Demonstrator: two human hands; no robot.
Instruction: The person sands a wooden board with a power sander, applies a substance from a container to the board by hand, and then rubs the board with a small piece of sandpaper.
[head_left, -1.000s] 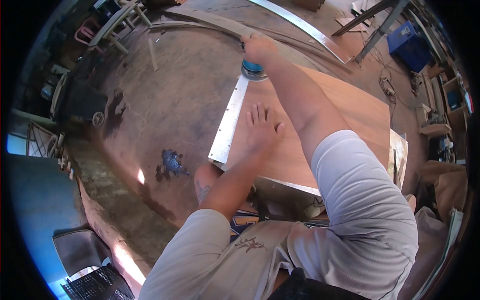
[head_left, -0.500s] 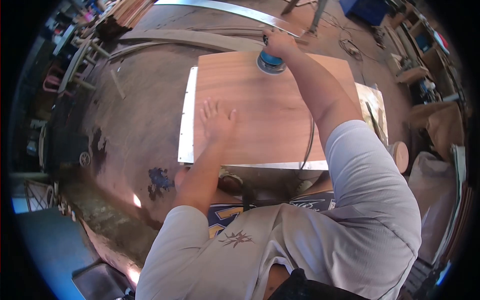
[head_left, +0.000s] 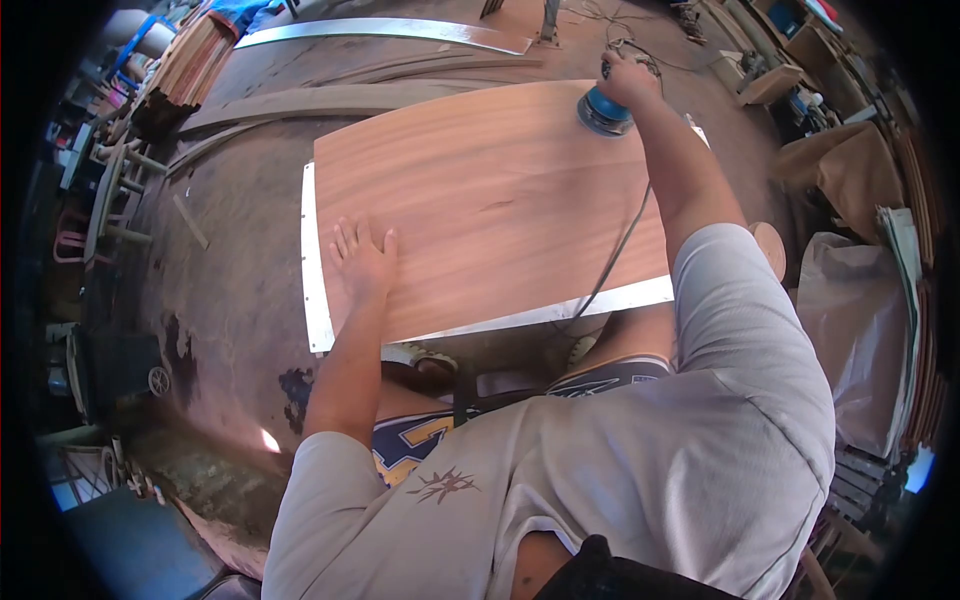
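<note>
A reddish-brown wooden panel lies flat on a white board, whose edge shows at the left and front. My right hand is wrapped round the top of a blue power sander, whose round base rests on the panel near its far right part. A dark cord runs across the panel towards the front edge. My left hand lies flat on the panel's left side, fingers spread, holding nothing.
Long wooden strips and a shiny metal strip lie on the floor beyond the panel. Stacked boards stand at the far left. Shelving with wood pieces is at the right, near a brown sheet.
The view has turned, so the panel appears slanted and further left. The sander in my right hand is now nearer the panel's right end. My left hand remains flat on the panel.
</note>
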